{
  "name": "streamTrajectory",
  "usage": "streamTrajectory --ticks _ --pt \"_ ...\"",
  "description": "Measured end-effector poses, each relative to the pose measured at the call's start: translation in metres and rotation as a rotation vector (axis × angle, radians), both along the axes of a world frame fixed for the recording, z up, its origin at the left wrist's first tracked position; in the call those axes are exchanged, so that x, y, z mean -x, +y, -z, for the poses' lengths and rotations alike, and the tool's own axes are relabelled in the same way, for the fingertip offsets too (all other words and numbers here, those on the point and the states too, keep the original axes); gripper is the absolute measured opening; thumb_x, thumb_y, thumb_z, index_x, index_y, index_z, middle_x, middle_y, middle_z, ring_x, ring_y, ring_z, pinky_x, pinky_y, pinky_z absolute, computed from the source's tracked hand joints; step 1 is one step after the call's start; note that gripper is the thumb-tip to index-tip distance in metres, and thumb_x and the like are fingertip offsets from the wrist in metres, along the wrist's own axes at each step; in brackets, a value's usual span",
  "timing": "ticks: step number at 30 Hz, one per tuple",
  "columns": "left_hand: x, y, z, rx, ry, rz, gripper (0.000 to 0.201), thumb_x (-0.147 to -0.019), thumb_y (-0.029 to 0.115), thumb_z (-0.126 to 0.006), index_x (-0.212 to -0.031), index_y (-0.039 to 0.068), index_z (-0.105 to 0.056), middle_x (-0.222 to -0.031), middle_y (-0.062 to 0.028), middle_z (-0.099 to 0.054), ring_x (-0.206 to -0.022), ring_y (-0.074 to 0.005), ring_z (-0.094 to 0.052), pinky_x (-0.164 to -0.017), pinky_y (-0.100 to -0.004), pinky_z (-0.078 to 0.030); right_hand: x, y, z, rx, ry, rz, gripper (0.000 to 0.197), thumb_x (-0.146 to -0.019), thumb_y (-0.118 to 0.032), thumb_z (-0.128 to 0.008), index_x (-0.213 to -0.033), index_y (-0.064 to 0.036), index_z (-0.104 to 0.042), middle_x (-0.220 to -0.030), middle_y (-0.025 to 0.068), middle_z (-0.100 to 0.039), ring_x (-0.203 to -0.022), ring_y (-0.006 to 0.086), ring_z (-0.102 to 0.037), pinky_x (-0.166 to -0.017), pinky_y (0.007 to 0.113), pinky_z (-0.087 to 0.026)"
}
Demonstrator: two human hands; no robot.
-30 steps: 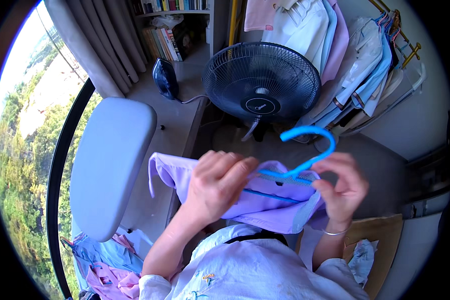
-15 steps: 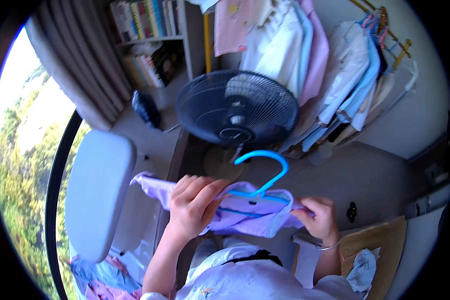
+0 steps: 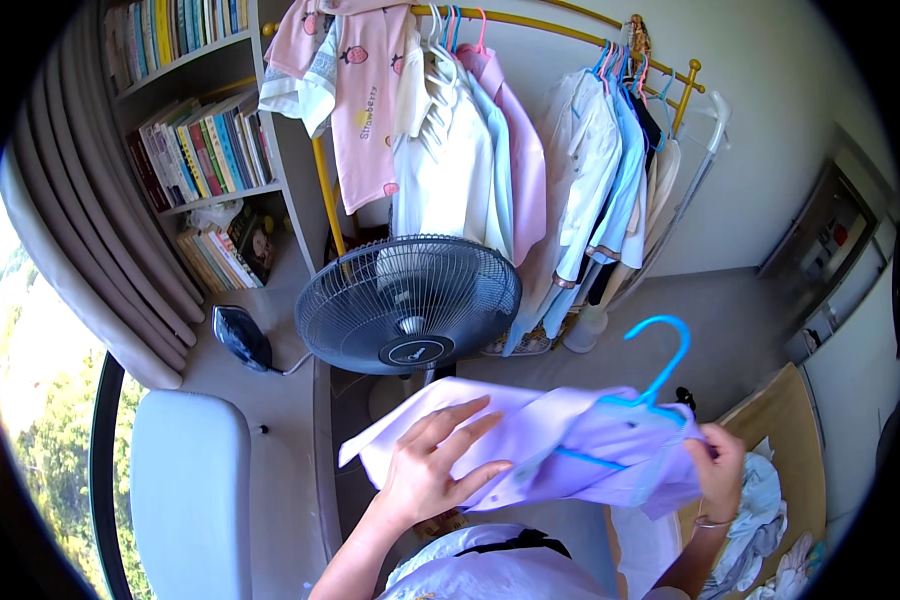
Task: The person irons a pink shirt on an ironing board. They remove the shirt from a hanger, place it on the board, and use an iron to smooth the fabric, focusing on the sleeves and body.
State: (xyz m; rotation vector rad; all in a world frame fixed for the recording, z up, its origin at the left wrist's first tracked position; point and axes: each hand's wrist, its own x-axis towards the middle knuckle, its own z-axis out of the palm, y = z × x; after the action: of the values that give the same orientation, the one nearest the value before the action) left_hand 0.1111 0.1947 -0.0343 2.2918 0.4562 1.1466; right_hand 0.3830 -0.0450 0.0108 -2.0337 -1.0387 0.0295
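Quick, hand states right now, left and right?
Left hand: open, fingers spread over the purple shirt; can't tell how firmly it touches.
Right hand: closed, pinching the shirt's edge near the end of the blue hanger.

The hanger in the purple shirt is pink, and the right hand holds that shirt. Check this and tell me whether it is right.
Not quite: the head view shows that the hanger in the purple shirt is blue, not pink. The right hand does hold that shirt.
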Motion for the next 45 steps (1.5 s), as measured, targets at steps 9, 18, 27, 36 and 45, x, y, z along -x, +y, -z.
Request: streamTrajectory --ticks 9,18,27,36,45 --pt "0.04 0.003 0.057 0.35 -0.013 -0.006 0.04 -0.072 0.016 -0.081 -0.104 -0.003 -0.067 -0.097 -0.0148 -0.068 -0.086 -0.0228 -0.068 -0.075 -0.0306 -0.055 -0.014 -0.001 -0.081 0.013 -0.429 0.336 0.022 -0.085 -0.012 -0.067 -0.08 0.0045 -0.054 -0.061 0.0115 -0.042 -0.056 0.0132 -0.035 -0.05 0.031 -0.033" --pt "0.085 -0.023 0.121 0.631 -0.069 -0.247 0.029 -0.076 0.016 -0.077 -0.098 0.0 -0.069 -0.089 -0.0128 -0.069 -0.078 -0.0207 -0.07 -0.069 -0.0292 -0.057 -0.093 0.163 -0.14 -0.127 -0.696 0.185 0.031 -0.085 -0.026 -0.065 -0.08 0.0047 -0.061 -0.075 0.0249 -0.059 -0.068 0.0391 -0.059 -0.062 0.043 -0.044" --pt "0.12 -0.057 0.17 0.936 -0.208 -0.693 0.021 -0.085 0.008 -0.071 -0.104 0.001 -0.067 -0.093 -0.0076 -0.07 -0.082 -0.0127 -0.065 -0.075 -0.0251 -0.053 -0.196 0.391 -0.184 -0.017 -0.527 0.246 0.036 -0.077 -0.033 -0.072 -0.083 0.0026 -0.067 -0.091 0.0251 -0.066 -0.087 0.0409 -0.064 -0.075 0.047 -0.05" --pt "0.071 -0.059 0.167 0.963 -0.429 -0.838 0.022 -0.085 0.009 -0.072 -0.105 -0.001 -0.067 -0.095 -0.0075 -0.069 -0.087 -0.0126 -0.063 -0.08 -0.0251 -0.051 -0.184 0.543 -0.173 -0.141 -0.387 0.171 0.037 -0.082 -0.035 -0.068 -0.092 0.0 -0.07 -0.1 0.024 -0.066 -0.097 0.041 -0.063 -0.084 0.046 -0.051" --pt "0.044 -0.062 0.166 0.996 -0.362 -0.881 0.021 -0.086 0.009 -0.071 -0.103 -0.001 -0.068 -0.094 -0.0076 -0.069 -0.085 -0.0124 -0.063 -0.079 -0.0254 -0.051 -0.212 0.587 -0.091 -0.261 -0.506 -0.007 0.036 -0.085 -0.037 -0.064 -0.088 -0.0014 -0.066 -0.088 0.0242 -0.065 -0.086 0.0428 -0.062 -0.075 0.05 -0.049"
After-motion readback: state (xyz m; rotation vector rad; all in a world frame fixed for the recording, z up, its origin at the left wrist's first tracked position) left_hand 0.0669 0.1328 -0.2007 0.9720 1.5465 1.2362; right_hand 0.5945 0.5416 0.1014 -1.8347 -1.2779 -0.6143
